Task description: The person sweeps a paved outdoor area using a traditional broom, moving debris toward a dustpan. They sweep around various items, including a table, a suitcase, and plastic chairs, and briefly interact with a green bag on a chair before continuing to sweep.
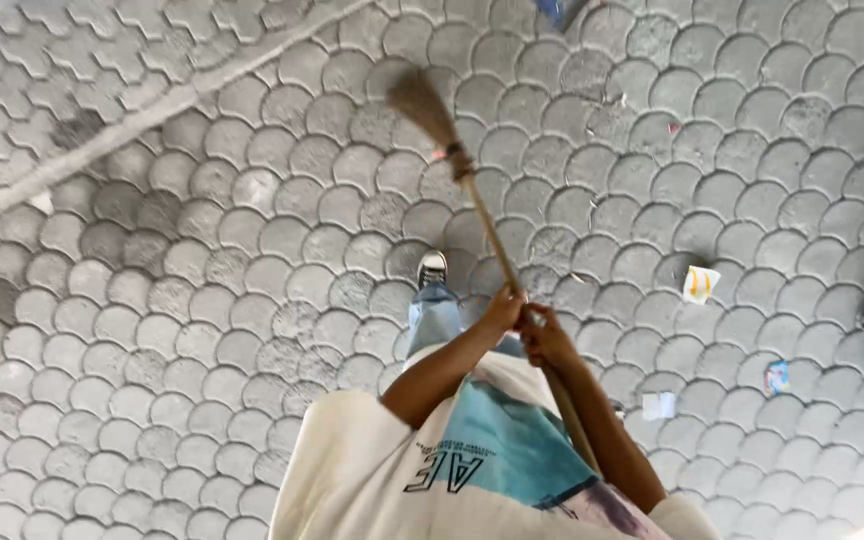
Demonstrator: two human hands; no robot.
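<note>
Grey paving [202,300] of fish-scale concrete blocks, rough and speckled, covers the ground; a pale straight strip [132,125] crosses it well left of the broom, with zigzag blocks beyond. Broom [472,190]: long thin wooden stick, tan fibre bristle head bound with a dark band, head resting on the paving far from the body. Left hand [502,308] grips the stick, fingers clamped round it; right hand [544,338] grips just below, touching the left, fingers likewise wrapped on the stick. Stick's lower end passes beside the right forearm. One shoe [433,268], pale with dark trim, and a light denim leg show just left of the stick. Cream and teal shirt below. Right of the broom lie scraps: yellow-white wrapper [700,284], blue packet [776,377], white paper [658,405].
</note>
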